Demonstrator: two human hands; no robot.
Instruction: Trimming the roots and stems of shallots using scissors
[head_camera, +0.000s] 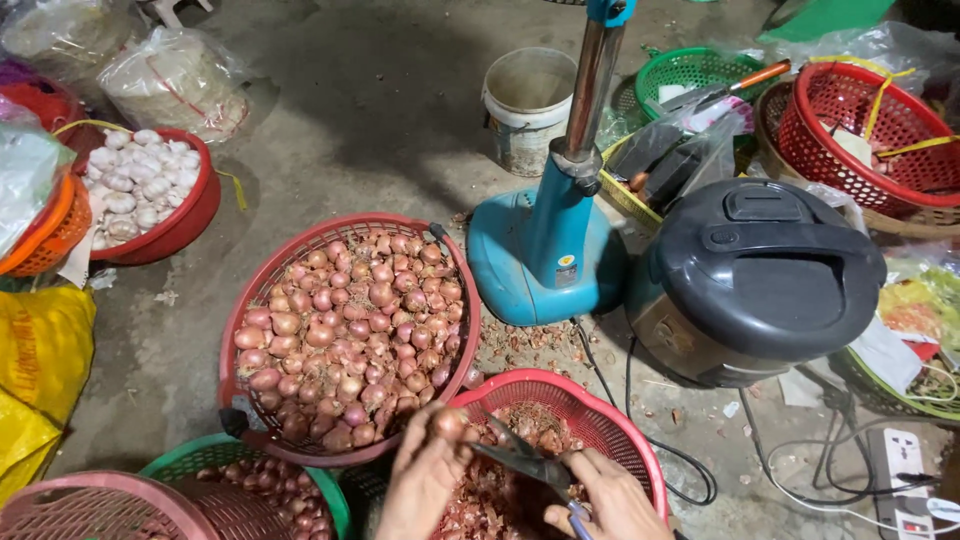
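Bare concrete floor (380, 110), grey and littered with papery skins, carries everything around me. My left hand (425, 480) pinches one shallot (448, 422) at the fingertips, raised over a small red basket (600, 410) of peelings at the bottom of the view. My right hand (610, 500) is wrapped around a pair of scissors (525, 462), blades pointing at the shallot. One big red basket (250, 320) brims with unpeeled shallots, too many to count. One red bowl (195, 215) at left holds pale peeled bulbs. One blue fan base (545, 250) stands beside one black rice cooker (760, 270), with one white bucket (528, 100) behind. Both my hands are cut off at the wrist, and the scissor handles are partly hidden in my palm.
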